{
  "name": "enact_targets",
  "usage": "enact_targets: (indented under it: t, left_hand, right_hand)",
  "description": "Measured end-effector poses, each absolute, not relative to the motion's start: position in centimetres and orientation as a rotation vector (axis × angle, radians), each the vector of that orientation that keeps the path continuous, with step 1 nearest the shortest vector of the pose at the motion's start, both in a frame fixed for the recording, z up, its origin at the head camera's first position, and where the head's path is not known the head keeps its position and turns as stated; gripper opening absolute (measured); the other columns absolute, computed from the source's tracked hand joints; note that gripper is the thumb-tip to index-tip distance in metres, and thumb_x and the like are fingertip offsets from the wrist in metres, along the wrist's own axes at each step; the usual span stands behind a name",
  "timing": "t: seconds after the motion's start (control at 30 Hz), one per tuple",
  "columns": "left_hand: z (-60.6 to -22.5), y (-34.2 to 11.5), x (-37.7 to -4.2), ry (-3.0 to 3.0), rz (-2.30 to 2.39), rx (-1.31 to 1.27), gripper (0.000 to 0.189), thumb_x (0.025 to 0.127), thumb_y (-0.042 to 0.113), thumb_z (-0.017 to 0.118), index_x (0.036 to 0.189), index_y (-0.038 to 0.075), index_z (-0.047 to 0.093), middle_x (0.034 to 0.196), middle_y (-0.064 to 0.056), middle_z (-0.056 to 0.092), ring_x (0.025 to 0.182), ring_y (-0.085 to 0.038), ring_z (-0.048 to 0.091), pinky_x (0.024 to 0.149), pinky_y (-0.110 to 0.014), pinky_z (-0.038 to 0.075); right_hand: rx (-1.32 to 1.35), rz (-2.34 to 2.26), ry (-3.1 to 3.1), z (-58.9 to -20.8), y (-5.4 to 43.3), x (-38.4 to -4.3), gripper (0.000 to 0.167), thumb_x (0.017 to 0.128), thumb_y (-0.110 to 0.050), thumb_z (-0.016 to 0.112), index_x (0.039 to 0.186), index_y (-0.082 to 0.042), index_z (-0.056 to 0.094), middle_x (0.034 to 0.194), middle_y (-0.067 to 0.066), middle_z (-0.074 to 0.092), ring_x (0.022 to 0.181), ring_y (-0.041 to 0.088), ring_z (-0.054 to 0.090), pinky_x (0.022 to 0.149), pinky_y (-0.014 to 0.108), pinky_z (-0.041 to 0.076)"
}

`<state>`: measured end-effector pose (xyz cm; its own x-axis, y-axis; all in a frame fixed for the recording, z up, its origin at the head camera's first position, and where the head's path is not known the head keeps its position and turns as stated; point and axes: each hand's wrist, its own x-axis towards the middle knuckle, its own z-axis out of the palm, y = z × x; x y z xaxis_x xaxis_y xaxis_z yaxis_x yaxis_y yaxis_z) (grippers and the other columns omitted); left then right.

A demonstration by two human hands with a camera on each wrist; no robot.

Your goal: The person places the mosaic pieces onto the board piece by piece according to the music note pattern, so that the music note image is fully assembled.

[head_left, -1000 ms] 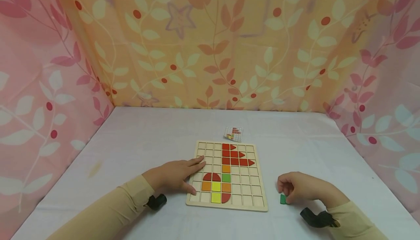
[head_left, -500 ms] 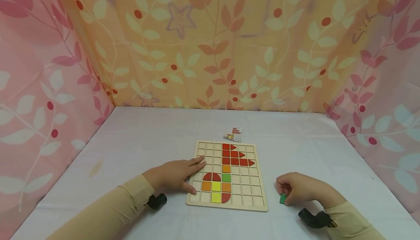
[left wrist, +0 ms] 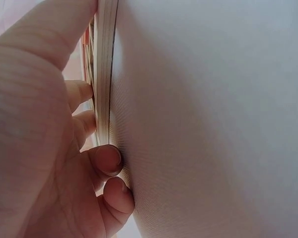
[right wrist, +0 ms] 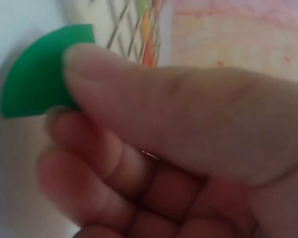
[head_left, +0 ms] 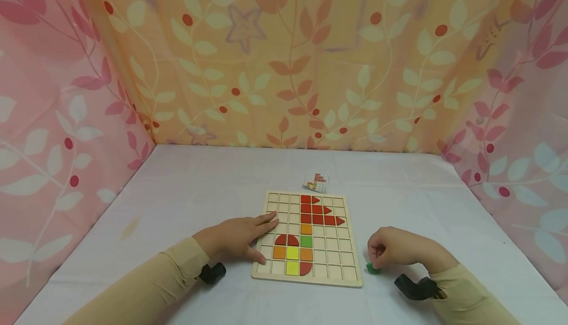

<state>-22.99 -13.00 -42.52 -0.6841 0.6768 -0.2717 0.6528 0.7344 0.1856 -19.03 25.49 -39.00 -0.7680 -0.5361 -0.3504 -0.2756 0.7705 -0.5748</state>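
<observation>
A wooden grid board [head_left: 330, 273] lies on the white table, with red, orange, yellow and green pieces set in some of its squares. My left hand [head_left: 237, 238] rests on the board's left edge, fingers spread over it; in the left wrist view two fingertips [left wrist: 109, 159] lie against the table beside the board's side. To the right of the board, my right hand [head_left: 397, 250] pinches a green quarter-circle piece [right wrist: 44, 74] between thumb and fingers, low over the table. In the head view most of that green piece is covered by the fingers.
A small printed card [head_left: 316, 182] with a coloured grid pattern lies just behind the board. Patterned cloth [head_left: 284, 68] walls enclose the table at the back and on both sides. A black wrist camera mount [head_left: 416, 287] sits below the right wrist.
My right hand has moved left toward the board, carrying the green quarter-circle piece, which has come off its place and turned. The left hand and the board stay put.
</observation>
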Motion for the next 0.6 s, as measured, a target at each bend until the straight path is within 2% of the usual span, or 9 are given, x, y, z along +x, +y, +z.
enact_targets:
  t: [0.17, 0.4, 0.6]
  left_hand:
    - [-42.5, -13.0, -22.9, 2.620, 0.105, 1.033, 0.099, 0.065, 0.082, 0.041, 0.146, 0.034, 0.009, 0.153, 0.014, 0.002, 0.136, -0.018, 0.025, 0.102, -0.042, 0.032]
    - [-42.4, -13.1, -22.9, 2.616, 0.123, 1.064, 0.099, 0.066, 0.081, 0.040, 0.147, 0.033, 0.010, 0.153, 0.013, 0.002, 0.136, -0.018, 0.025, 0.102, -0.041, 0.032]
    - [-42.5, -13.2, -23.0, 2.614, 0.135, 1.076, 0.098, 0.067, 0.081, 0.040, 0.147, 0.033, 0.009, 0.153, 0.013, 0.002, 0.135, -0.018, 0.025, 0.102, -0.041, 0.032]
  right_hand:
    - [-0.687, -0.807, 2.447, -38.9, 23.5, -19.9, 0.014, 0.076, -0.013, 0.072, 0.069, -0.016, 0.060, 0.061, -0.010, 0.050, 0.057, 0.006, 0.046, 0.050, 0.021, 0.036]
    - [-0.656, -0.983, 2.452, -39.3, 19.2, -20.8, 0.012, 0.079, -0.018, 0.072, 0.073, -0.016, 0.062, 0.066, -0.005, 0.055, 0.066, 0.013, 0.050, 0.056, 0.025, 0.041]
    - [-0.698, -1.080, 2.418, -39.9, 15.4, -21.1, 0.011, 0.078, -0.017, 0.073, 0.072, -0.015, 0.063, 0.065, -0.004, 0.058, 0.064, 0.011, 0.051, 0.058, 0.026, 0.043]
